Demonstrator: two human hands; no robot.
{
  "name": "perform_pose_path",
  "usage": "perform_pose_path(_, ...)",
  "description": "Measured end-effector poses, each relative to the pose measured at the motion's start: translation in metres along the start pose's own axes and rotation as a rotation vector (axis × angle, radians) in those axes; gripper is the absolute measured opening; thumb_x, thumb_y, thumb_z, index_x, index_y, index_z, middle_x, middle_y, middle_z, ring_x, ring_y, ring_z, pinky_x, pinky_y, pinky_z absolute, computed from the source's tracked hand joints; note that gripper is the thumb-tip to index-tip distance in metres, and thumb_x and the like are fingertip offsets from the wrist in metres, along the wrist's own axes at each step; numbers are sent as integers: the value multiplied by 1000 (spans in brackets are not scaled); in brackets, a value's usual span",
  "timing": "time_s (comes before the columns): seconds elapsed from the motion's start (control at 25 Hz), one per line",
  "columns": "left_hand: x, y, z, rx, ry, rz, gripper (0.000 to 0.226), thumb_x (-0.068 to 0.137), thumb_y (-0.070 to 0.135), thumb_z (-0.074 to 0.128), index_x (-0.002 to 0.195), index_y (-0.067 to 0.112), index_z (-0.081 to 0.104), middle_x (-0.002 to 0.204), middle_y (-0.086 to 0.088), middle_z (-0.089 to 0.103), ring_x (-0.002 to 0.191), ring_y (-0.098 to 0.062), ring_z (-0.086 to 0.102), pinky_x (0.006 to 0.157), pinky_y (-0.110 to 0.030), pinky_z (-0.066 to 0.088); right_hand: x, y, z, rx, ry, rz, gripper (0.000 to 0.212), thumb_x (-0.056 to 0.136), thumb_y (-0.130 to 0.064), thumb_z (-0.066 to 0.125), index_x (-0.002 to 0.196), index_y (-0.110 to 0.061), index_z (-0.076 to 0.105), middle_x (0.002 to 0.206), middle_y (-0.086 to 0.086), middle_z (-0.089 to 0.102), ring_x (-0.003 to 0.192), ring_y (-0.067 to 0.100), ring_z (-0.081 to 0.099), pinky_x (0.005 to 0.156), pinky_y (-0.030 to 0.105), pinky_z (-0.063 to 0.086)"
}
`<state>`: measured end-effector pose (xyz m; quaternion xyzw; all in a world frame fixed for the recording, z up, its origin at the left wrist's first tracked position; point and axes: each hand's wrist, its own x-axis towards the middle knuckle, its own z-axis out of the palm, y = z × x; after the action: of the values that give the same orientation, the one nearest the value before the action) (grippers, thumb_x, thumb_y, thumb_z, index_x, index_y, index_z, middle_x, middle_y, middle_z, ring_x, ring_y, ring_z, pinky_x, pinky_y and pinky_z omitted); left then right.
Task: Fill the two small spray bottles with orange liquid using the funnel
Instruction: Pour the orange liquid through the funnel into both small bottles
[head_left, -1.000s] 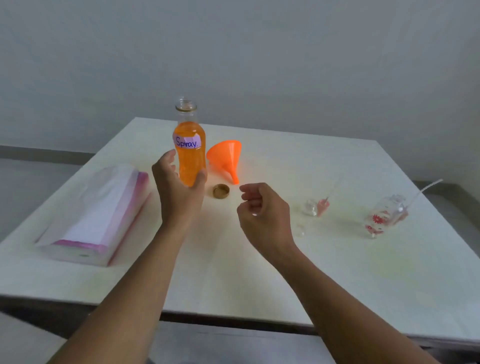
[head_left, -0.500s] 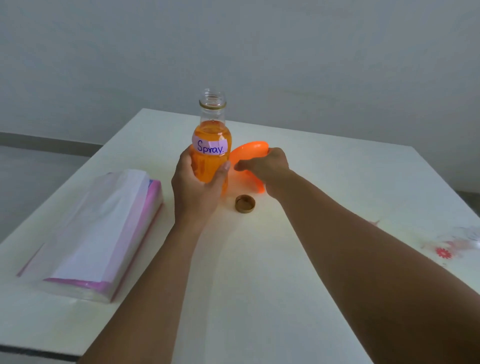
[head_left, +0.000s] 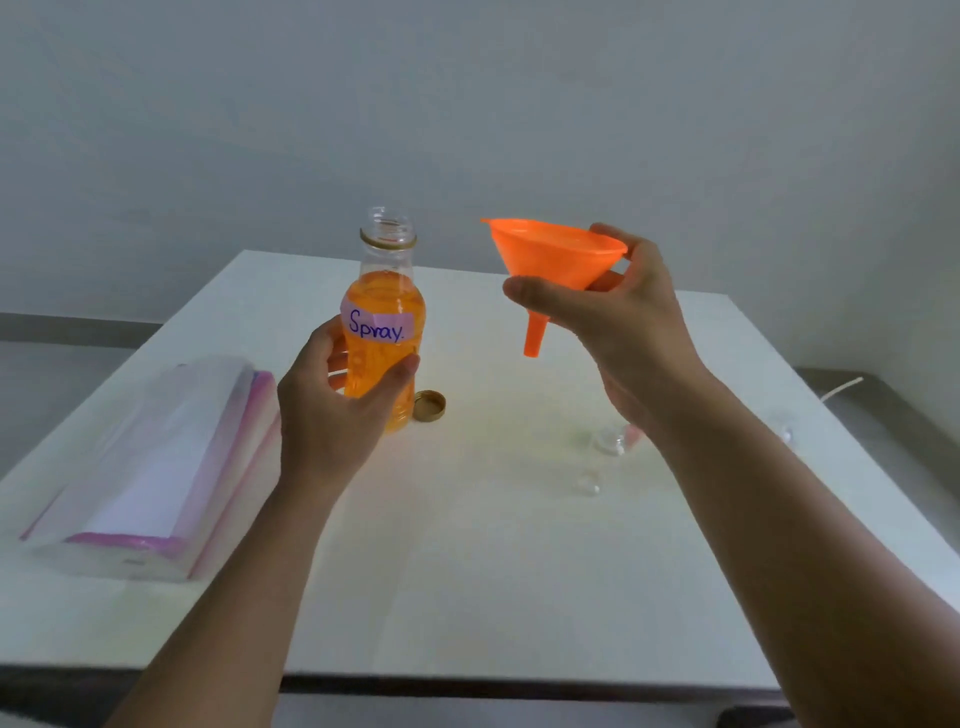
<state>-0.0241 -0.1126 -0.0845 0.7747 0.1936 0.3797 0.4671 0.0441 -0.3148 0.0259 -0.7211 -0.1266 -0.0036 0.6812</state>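
My left hand (head_left: 332, 415) grips an uncapped clear bottle (head_left: 387, 306) of orange liquid labelled "Spray", standing upright on the white table (head_left: 493, 571). My right hand (head_left: 623, 322) holds the orange funnel (head_left: 553, 260) up in the air to the right of the bottle, spout pointing down. A small clear spray bottle (head_left: 613, 441) lies on the table, mostly hidden behind my right forearm. A tiny clear cap (head_left: 587, 487) lies nearby. A second small bottle (head_left: 787, 431) is barely visible at the right.
The bottle's gold cap (head_left: 429, 405) lies on the table just right of the big bottle. A stack of clear plastic bags (head_left: 156, 467) with pink edges lies at the left. A thin white tube (head_left: 841, 388) sticks out near the table's right edge.
My right hand took hold of the funnel on the table and lifted it up and to the right. My left hand kept its grip on the orange bottle.
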Motion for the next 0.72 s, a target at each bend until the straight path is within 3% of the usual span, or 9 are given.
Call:
perform_pose_path(0.16,-33,24,0,-35,-117,43,61,74,48,80,126,25,59,118,6,67,104,-14,63,80,-22,50,-31,4,-56,-3,41,-27,96,60,-25,98,141,-25,47,124,-3,64,108,12,68,84,28,57)
perform_pose_path(0.32,-59,36,9,-55,-195,78,61,68,52,78,121,25,63,108,7,70,98,-14,66,82,-25,54,-45,25,-84,-28,63,-36,100,56,-30,99,142,-26,48,129,-5,64,112,10,67,91,32,58)
perform_pose_path(0.72,-67,39,26,-55,-242,101,58,67,53,76,118,27,64,103,16,69,94,-2,64,74,-4,47,-44,54,-90,-101,61,-129,92,66,-24,93,144,-29,44,131,-10,55,108,2,60,72,8,55)
